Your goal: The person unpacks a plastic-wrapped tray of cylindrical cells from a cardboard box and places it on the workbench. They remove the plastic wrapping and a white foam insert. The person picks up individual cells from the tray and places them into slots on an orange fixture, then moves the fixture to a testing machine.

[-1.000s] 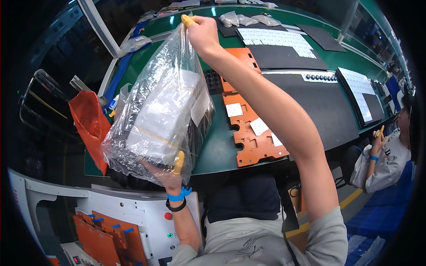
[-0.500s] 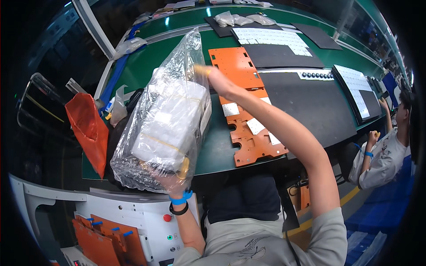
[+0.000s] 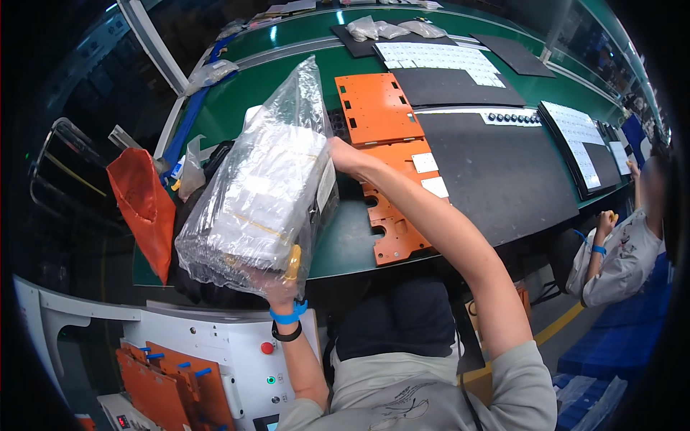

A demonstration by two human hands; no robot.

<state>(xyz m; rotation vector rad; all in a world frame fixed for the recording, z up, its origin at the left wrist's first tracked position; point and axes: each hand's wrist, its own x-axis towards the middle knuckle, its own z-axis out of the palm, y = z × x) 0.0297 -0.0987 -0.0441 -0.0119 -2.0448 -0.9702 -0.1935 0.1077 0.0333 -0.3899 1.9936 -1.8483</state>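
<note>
Green worktable (image 3: 338,248) behind, one clear plastic bag (image 3: 255,197) sits in the left hand (image 3: 279,282), fingers clasping its near end; how open the right hand (image 3: 342,155) is cannot be told, its fingers hidden behind the bag. Right of them lie two orange panels (image 3: 379,108), one bearing two white plates (image 3: 425,163).

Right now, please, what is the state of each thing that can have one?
Clear bag: wrinkled, slack at its peak; sealed or not, unclear
White stack: inside the bag, yellow-banded
Left hand: holding the bag's near end
Right hand: beside the bag, fingers hidden
Orange pouch: mouth apparently open
Upper orange plate: lying flat
Green button: lit
Red button: pressed or not, unclear
</note>
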